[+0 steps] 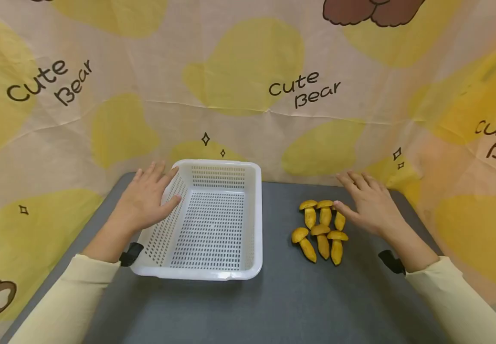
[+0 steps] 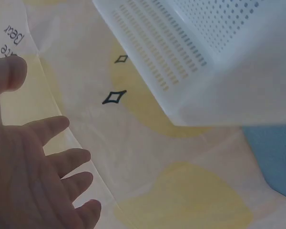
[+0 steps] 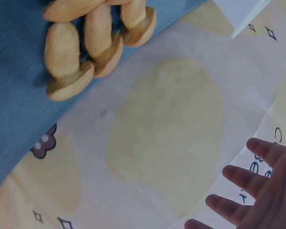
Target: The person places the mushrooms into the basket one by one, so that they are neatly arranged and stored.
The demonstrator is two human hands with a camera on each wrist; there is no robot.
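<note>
My left hand (image 1: 146, 200), fingers spread, hovers over the left rim of a white perforated plastic basket (image 1: 255, 224). In the left wrist view that hand (image 2: 33, 171) shows straight fingers with nothing in them, apart from the basket (image 2: 190, 95). On the right, several yellow-brown mushrooms (image 1: 336, 248) lie in two rows on the table. My right hand (image 1: 370, 205) is held above and beside them, fingers extended, its thumb overlapping the back right mushroom (image 1: 340, 220) in the head view. The right wrist view has mushrooms (image 3: 62, 50) at upper left and the empty right hand (image 3: 262, 191) at lower right.
A dark grey table (image 1: 273, 306) carries the basket and the mushrooms. Behind it and at both sides hangs a cloth (image 1: 239, 71) with yellow patches and "Cute Bear" lettering. Black bands (image 1: 391, 262) sit at both wrists, beside pale sleeves (image 1: 449, 291).
</note>
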